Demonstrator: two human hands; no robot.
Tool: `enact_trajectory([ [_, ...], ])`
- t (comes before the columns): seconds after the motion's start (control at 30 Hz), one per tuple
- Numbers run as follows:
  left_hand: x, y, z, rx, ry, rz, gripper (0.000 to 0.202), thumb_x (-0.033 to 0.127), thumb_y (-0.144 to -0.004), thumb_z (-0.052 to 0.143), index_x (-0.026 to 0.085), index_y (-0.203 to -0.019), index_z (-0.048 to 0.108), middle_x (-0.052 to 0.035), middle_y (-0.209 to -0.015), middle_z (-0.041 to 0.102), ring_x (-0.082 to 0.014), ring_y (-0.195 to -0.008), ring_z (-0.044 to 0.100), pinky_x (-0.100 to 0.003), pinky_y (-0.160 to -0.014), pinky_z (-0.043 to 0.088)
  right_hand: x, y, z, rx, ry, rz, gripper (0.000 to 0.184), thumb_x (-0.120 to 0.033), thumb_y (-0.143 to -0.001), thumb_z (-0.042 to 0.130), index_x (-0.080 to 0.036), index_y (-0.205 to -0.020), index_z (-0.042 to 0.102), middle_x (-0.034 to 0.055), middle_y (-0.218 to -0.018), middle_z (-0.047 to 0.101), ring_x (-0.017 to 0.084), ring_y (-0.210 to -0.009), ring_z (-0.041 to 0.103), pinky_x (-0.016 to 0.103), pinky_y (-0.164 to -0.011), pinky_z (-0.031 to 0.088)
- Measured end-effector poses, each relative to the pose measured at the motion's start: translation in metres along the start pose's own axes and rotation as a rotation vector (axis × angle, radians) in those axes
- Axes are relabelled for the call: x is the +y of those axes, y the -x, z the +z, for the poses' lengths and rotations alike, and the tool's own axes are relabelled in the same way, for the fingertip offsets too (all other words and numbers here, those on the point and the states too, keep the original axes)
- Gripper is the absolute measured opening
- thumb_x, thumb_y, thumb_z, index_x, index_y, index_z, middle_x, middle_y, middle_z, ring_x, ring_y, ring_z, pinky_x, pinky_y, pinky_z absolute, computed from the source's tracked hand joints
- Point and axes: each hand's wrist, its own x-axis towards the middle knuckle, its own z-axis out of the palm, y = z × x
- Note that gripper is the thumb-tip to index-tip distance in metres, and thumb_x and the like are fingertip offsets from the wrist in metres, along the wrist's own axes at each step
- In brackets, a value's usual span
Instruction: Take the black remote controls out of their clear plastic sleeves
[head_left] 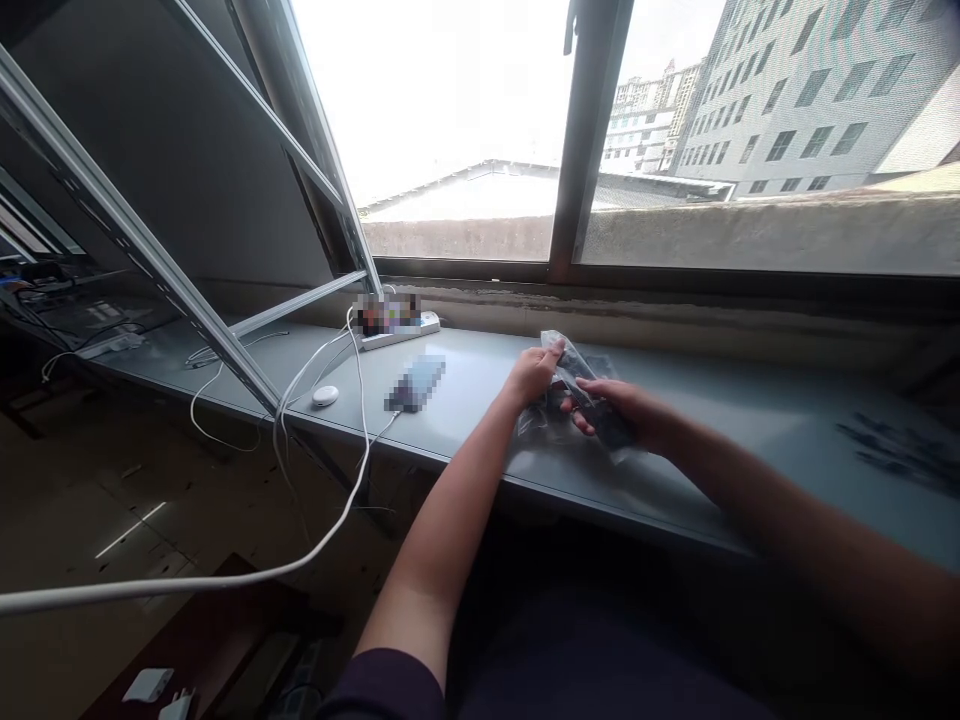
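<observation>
Clear plastic bag [572, 360] with dark contents [609, 424]: left fingers [556, 348] pinch, right fingers [600, 387] clasp it.

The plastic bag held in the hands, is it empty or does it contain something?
Not empty: dark contents show through the clear plastic bag; what they are, I cannot tell.

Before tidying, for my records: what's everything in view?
Tabletop: one, grey, centre
Held bag: one, clear, over tabletop
Loose plastic: uncounted, clear, tabletop
Small pieces: several, dark, tabletop right
Pixelated device: one, dark, tabletop
Round object: one, white, tabletop left
Main window: one, dark-framed, behind
Power strip: one, white, near window
Buildings: several, grey, outside
Cables: several, white, left
Frame: one, silver, left
Bench: one, brown, lower left
Blocks: two, white, bench
Forearms: two, bare, foreground
Left grip: one, bag's upper end
Right grip: one, bag's lower end
</observation>
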Motion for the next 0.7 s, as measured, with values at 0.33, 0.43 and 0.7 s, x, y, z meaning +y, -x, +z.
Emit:
enact_trajectory([
  [0.33,-0.0045,-0.0069,-0.0009,0.044,-0.074,0.073,0.069,0.074,-0.109,0.06,0.023,-0.063,0.055,0.0001,-0.059,0.048,-0.0174,-0.069,0.051,-0.032,-0.069,0.04,0.0035,-0.0031,-0.0003,-0.001,-0.028,-0.023,0.021,-0.034,-0.104,0.087,-0.015,-0.108,0.079,0.0064,-0.074,0.076,0.014,-0.051,0.063,0.022,-0.049,0.059],
  [0.43,-0.0025,-0.0038,-0.0024,0.017,0.033,0.017,0.07,0.078,-0.108,0.061,0.02,-0.069,0.065,-0.0015,-0.062,0.055,-0.0171,-0.068,0.055,-0.031,-0.068,0.043,0.0038,-0.0034,0.0007,-0.008,-0.058,-0.031,0.017,-0.03,-0.104,0.087,-0.017,-0.11,0.078,0.0067,-0.08,0.078,0.014,-0.051,0.063,0.022,-0.047,0.059],
  [0.7,0.0001,-0.0052,0.0005,-0.078,0.091,0.023,0.063,0.072,-0.107,0.069,0.014,-0.092,0.087,-0.0059,-0.073,0.075,-0.0185,-0.074,0.07,-0.028,-0.078,0.057,0.0018,-0.0023,0.0026,0.022,-0.072,0.038,0.015,-0.027,-0.113,0.073,-0.013,-0.11,0.079,0.0126,-0.086,0.081,0.017,-0.061,0.073,0.023,-0.058,0.068],
])
